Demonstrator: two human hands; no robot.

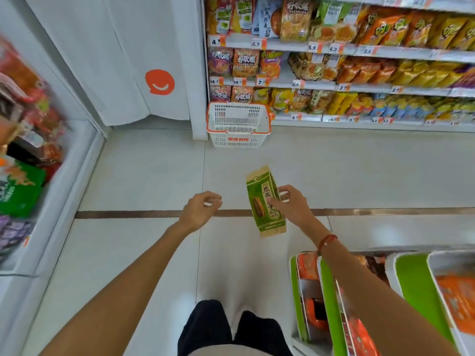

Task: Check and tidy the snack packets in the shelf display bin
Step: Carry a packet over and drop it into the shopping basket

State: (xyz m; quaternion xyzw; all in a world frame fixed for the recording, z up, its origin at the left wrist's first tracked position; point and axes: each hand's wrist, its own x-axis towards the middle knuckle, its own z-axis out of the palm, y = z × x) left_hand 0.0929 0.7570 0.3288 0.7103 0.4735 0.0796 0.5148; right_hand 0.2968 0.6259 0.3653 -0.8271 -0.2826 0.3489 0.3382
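Note:
A long green and tan snack packet (264,199) is held out over the floor in mid air. My right hand (291,205) pinches its right edge, thumb on the front. To the left of the packet my left hand (201,208) hovers apart from it with loosely curled fingers, holding nothing. The green-edged display bins (331,299) with orange packets stand at the lower right, under my right forearm.
A white and orange shopping basket (239,125) stands on the floor by the shelf end. Snack shelves (359,73) fill the upper right. A chest-like display (28,191) with packets runs along the left. Pale floor tiles (144,176) lie between.

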